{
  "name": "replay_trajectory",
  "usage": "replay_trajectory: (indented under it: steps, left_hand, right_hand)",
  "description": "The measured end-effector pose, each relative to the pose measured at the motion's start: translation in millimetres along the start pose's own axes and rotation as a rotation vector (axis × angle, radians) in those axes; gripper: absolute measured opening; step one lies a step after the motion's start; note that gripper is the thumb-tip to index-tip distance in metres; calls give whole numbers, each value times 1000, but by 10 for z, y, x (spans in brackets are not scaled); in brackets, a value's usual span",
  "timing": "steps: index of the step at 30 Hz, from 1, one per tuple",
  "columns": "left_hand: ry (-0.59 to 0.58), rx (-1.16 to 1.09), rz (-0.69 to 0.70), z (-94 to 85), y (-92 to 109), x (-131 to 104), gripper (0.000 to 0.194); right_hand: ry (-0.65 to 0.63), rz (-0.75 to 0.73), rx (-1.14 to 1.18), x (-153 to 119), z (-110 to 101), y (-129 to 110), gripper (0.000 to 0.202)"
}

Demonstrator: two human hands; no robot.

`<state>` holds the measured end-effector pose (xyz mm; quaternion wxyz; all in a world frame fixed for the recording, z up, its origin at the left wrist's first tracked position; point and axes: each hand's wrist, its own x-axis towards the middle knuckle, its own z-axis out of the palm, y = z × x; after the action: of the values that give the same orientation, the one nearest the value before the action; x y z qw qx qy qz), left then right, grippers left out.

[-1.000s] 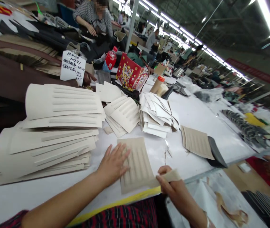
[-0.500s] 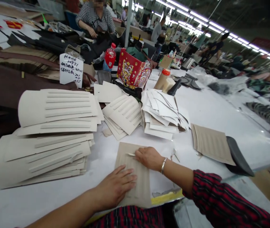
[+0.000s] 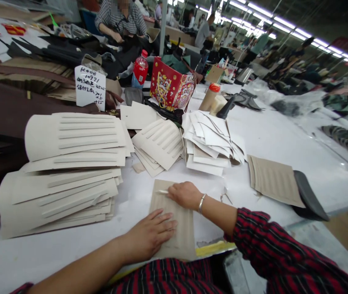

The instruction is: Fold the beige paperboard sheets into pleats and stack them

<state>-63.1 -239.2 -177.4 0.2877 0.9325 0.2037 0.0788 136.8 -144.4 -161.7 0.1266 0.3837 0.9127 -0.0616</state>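
Note:
A beige-grey sheet point(image 3: 181, 237) with faint ridges lies on the white table in front of me. My left hand point(image 3: 149, 237) rests flat on its left side, fingers spread. Near the sheet's top, my right hand point(image 3: 186, 195) is closed around a thin whitish tool point(image 3: 162, 192), whose end points left over the sheet. Stacks of cream slotted panels point(image 3: 85, 130) stand at the left, and a smaller pile of them point(image 3: 161, 143) lies beyond the sheet.
White scraps point(image 3: 207, 139) are heaped at the centre. Behind are a red box point(image 3: 172, 85), a red-capped bottle point(image 3: 140, 69) and a glue bottle point(image 3: 210, 96). Brown panels point(image 3: 274, 179) lie at the right on a dark curved piece. A person point(image 3: 120, 20) sits across.
My right hand has moved slightly left and up along the sheet with the thin tool. My left hand stays on the sheet. The view has shifted a little.

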Motion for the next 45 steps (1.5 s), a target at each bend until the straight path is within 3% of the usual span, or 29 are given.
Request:
replay_trajectory:
  steps: [4, 9, 13, 21, 25, 31, 35, 37, 40, 43, 45]
  left_hand:
    - [32, -11, -10, -19, 9, 8, 43]
    - [91, -19, -43, -27, 5, 22, 37]
    - [75, -4, -27, -30, 4, 22, 38]
    - [73, 19, -15, -34, 7, 13, 37]
    - [71, 20, 0, -10, 5, -1, 37]
    - [87, 45, 28, 7, -29, -16, 39]
    - [44, 84, 37, -16, -11, 5, 42]
    - [75, 113, 3, -7, 17, 41, 42]
    - [113, 138, -54, 41, 39, 94, 44]
    - [105, 145, -69, 97, 14, 102, 48]
    - [114, 135, -69, 120, -13, 86, 48]
  right_hand:
    - [0, 105, -50, 84, -37, 45, 41]
    - [48, 10, -13, 36, 40, -57, 41]
    - [-1, 55, -8, -99, 110, -47, 39]
    - [2, -7, -6, -133, 46, -120, 39]
    - [-70, 31, -2, -379, 104, -17, 37]
    - [-157, -13, -84, -973, 126, 374, 36]
    - [-67, 116, -133, -1234, -54, 485, 38]
    - [26, 200, -104, -1106, -162, 377, 37]
    - [82, 222, 15, -658, -258, 93, 33]
    - [52, 175, 99, -255, -244, -135, 31]
    - [-25, 118, 87, -138, -182, -203, 33]
